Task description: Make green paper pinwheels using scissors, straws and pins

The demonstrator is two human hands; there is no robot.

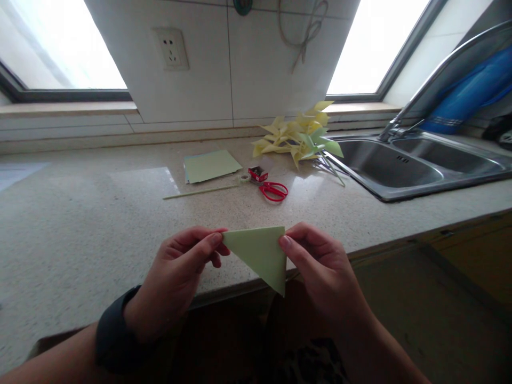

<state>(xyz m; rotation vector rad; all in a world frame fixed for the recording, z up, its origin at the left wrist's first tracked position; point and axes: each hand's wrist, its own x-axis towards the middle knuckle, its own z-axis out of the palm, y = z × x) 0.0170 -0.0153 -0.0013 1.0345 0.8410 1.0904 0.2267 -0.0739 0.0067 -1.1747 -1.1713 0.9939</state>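
the left hand (180, 266) pinches the left corner of a folded green paper triangle (260, 255) between thumb and fingers; the right hand (320, 266) grips its right edge the same way. the triangle hangs point-down above the counter edge (120, 224). farther back lie red scissors (274, 190), a green sheet (210, 165) and paper pinwheels (298, 137) beside the sink (400, 168)

I'm at a speckled stone bench (100, 224) under a white tiled wall (248, 64) with a socket (171, 49), bright windows (52, 42) on both sides washing everything out, plus a steel sink (404, 165) and tap (440, 69) off to my right.
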